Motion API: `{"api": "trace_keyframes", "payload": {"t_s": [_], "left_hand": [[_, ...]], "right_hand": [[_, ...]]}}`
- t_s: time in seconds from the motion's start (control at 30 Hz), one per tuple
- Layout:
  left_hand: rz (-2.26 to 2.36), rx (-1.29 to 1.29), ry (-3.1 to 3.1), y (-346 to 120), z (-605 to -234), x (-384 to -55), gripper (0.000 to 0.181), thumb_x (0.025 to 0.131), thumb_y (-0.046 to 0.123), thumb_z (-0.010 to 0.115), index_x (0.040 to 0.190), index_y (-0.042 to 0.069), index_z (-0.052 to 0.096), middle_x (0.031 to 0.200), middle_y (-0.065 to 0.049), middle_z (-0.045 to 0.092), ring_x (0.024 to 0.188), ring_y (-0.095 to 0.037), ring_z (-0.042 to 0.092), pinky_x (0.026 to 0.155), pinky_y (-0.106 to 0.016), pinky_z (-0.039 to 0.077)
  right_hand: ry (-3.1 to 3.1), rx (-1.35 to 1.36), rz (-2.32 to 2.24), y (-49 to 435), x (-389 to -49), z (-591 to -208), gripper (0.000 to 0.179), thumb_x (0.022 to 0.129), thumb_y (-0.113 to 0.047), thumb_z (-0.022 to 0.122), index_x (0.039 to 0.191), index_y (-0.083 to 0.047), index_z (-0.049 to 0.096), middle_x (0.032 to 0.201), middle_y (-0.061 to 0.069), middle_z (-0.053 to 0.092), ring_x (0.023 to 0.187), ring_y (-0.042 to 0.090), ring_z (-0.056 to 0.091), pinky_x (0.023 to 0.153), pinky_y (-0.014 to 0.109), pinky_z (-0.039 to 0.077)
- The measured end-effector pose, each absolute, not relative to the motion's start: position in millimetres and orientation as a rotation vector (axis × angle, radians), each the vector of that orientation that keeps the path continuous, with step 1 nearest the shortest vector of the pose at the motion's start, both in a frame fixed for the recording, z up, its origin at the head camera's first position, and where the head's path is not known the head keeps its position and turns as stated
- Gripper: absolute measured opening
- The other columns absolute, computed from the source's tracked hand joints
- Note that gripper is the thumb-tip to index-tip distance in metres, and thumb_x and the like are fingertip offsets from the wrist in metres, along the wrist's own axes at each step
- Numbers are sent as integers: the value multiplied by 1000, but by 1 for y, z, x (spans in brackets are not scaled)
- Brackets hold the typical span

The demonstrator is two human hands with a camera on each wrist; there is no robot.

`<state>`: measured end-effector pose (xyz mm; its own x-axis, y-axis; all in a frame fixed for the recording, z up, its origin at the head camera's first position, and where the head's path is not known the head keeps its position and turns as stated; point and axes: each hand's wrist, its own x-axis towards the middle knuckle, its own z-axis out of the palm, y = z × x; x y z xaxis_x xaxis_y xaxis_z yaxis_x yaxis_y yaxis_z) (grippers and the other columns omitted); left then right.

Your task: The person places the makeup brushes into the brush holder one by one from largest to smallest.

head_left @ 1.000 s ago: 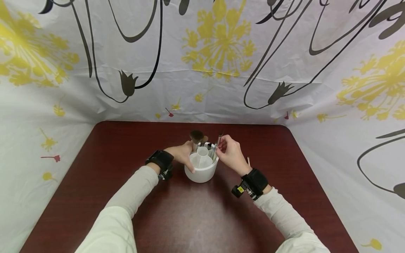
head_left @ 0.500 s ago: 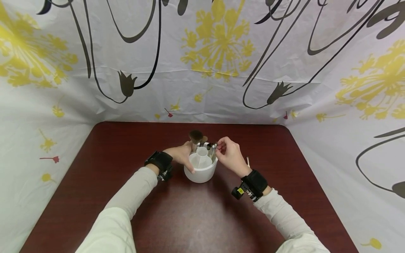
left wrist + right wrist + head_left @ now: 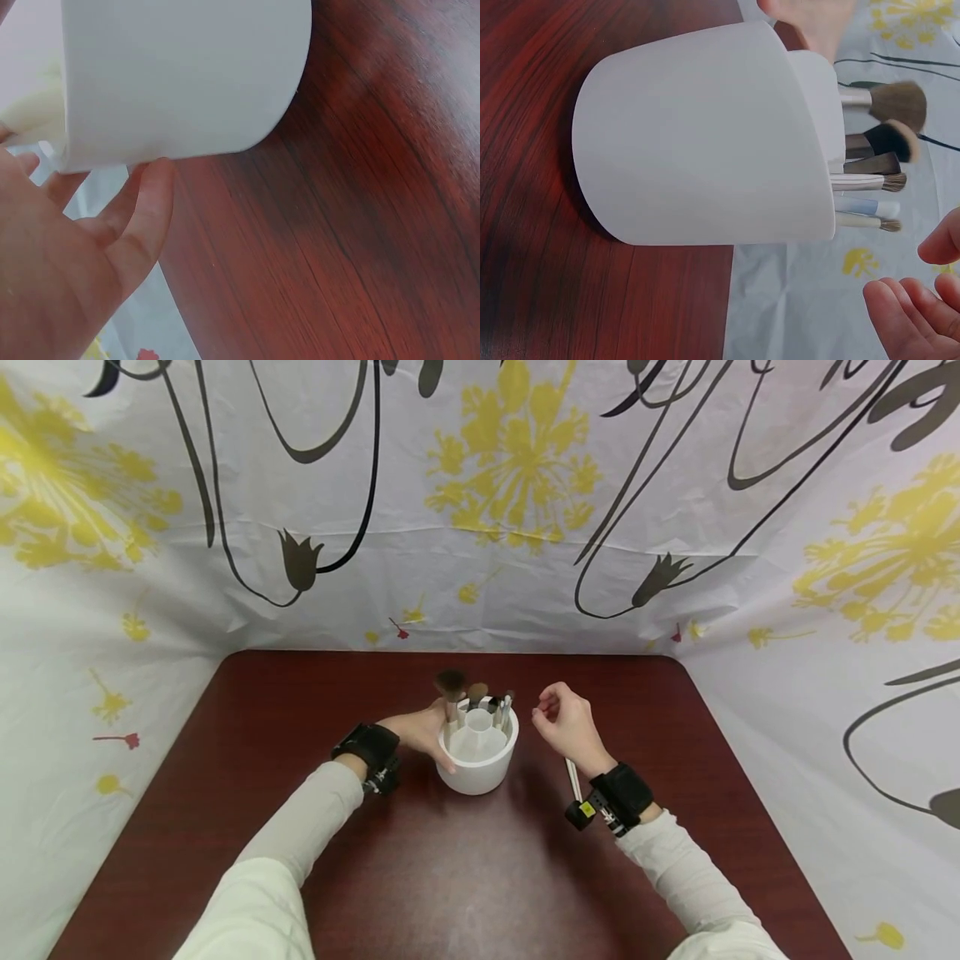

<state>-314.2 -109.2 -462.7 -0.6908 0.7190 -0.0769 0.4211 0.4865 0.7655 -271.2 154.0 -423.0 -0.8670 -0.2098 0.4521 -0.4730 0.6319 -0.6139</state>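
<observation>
A white round brush holder with inner dividers stands upright on the table, several makeup brushes in its back compartments. My left hand grips its left side, thumb along the front; in the left wrist view one fingertip meets the white wall. The right wrist view shows a big fluffy brush, a black-and-tan brush and slimmer brushes poking past the rim. My right hand hovers right of the holder, fingers loosely bent, nothing between thumb and fingertips.
A thin pale handle lies on the dark red wooden table, partly hidden by my right hand and wrist camera. Behind the table hangs a white cloth with yellow flowers and dark stems.
My right hand lowered a slim brush into the holder's right side, let go and moved off to the right. The left hand shifted slightly left, and the big brush leans further left.
</observation>
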Motion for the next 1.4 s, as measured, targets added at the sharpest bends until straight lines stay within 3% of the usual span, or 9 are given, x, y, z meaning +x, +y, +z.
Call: {"api": "trace_keyframes", "payload": {"t_s": [0.2,0.37,0.5,0.8,1.13,1.3,1.4], "left_hand": [[1116,979,2347,-121,-473,-316,126,50,53,83,140,-2,13,144,-18,15,132,-34,14,108,-46,14],[1165,928,2327,-123,-469,-314,117,52,31,87,136,-7,15,136,-26,30,125,-36,31,106,-48,19],[1191,938,2271,-122,-467,-313,116,55,11,87,139,-5,8,142,-26,19,119,-39,39,103,-49,25],[1265,909,2211,-114,-438,-294,115,54,-9,81,139,-7,3,144,-28,9,128,-42,22,105,-52,19],[1198,921,2267,-103,-424,-287,109,61,-6,77,136,-14,-2,143,-33,-1,134,-42,2,107,-51,9],[1192,877,2247,-100,-423,-288,109,63,-3,76,136,-11,-5,144,-30,-5,134,-40,-2,108,-50,4],[1216,864,2242,-99,-423,-288,108,63,-3,76,136,-10,-3,144,-28,0,134,-40,4,108,-50,6]], "right_hand": [[-2528,535,1093,155,-272,-424,19,77,-1,63,92,3,52,79,11,58,70,23,59,63,34,49],[-2541,522,1068,156,-273,-425,19,76,-3,63,92,3,53,78,10,58,69,21,59,62,31,48],[-2570,492,1033,160,-275,-428,18,77,-4,63,91,2,54,77,10,59,68,21,59,61,31,47],[-2654,417,1016,175,-281,-435,17,79,-5,59,93,3,54,79,11,59,70,20,57,61,31,45],[-2770,283,988,202,-293,-454,15,81,-5,56,94,2,53,78,12,60,65,20,54,58,29,41],[-2807,238,979,213,-295,-464,16,81,-6,56,94,4,55,77,14,60,62,19,54,56,30,41],[-2843,214,971,219,-295,-469,17,81,-7,56,94,4,55,78,14,60,63,20,53,57,30,41]]}}
